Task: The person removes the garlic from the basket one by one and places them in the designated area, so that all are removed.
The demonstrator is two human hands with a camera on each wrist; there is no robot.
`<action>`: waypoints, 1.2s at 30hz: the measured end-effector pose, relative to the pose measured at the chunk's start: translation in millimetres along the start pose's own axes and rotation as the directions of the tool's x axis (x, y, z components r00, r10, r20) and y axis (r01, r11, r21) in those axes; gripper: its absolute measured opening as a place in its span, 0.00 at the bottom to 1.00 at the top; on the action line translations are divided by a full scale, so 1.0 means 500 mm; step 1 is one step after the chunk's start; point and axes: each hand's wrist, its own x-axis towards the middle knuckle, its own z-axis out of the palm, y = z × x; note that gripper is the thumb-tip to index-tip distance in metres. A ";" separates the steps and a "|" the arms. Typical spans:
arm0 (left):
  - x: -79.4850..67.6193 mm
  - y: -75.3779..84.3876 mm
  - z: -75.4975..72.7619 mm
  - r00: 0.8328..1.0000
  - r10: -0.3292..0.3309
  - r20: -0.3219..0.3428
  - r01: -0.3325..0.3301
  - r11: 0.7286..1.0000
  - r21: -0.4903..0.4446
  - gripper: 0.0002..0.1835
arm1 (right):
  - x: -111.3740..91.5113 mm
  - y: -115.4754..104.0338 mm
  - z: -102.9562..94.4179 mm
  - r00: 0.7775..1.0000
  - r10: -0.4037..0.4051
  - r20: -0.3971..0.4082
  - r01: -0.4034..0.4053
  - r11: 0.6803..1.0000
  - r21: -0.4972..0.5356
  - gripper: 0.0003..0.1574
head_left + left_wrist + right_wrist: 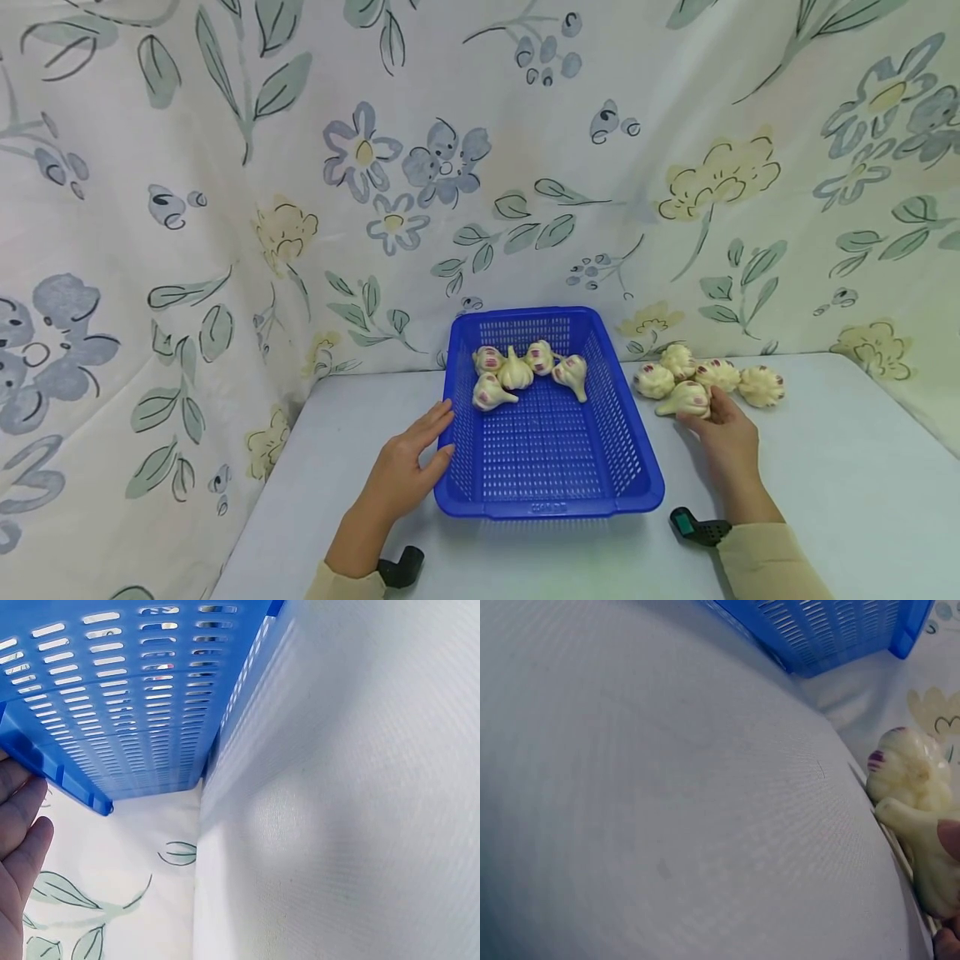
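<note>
My right hand (pixel 726 442) pinches a garlic bulb (pixel 686 399) with purple-streaked cream skin, thumb on the near side. In the right wrist view the bulb (pixel 930 859) points its stem left, with fingertips at the right edge and another bulb (pixel 909 769) behind it. Several more garlic bulbs (pixel 716 373) cluster around it on the table. A blue plastic basket (pixel 540 510) stands in the middle, with several garlic bulbs (pixel 515 371) toward its far end. My left hand (pixel 408 467) touches the basket's left rim, fingers extended; the left wrist view shows its fingers (pixel 30 810) by the rim.
The table (pixel 337 433) has a white cover. Behind it and along the left hangs a floral cloth (pixel 525 167). Black wrist devices sit at both sleeves, one below the left hand (pixel 402 567) and one beside the right wrist.
</note>
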 end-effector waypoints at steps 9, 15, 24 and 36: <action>0.002 0.000 0.000 1.000 -0.002 0.002 0.002 1.000 -0.005 0.26 | 0.000 -0.006 -0.004 1.000 0.000 0.000 0.000 1.000 0.003 0.56; 0.003 0.001 0.000 1.000 -0.014 0.007 0.014 1.000 -0.003 0.25 | -0.003 -0.011 -0.008 1.000 0.001 0.003 -0.001 1.000 -0.005 0.57; 0.003 0.001 0.002 1.000 0.007 0.004 -0.007 1.000 -0.004 0.26 | -0.006 -0.009 -0.013 1.000 0.006 -0.006 -0.006 1.000 -0.006 0.58; -0.001 0.000 -0.007 1.000 0.008 0.016 -0.008 1.000 0.016 0.26 | 0.000 0.005 -0.019 0.999 0.023 0.039 -0.024 1.000 0.015 0.60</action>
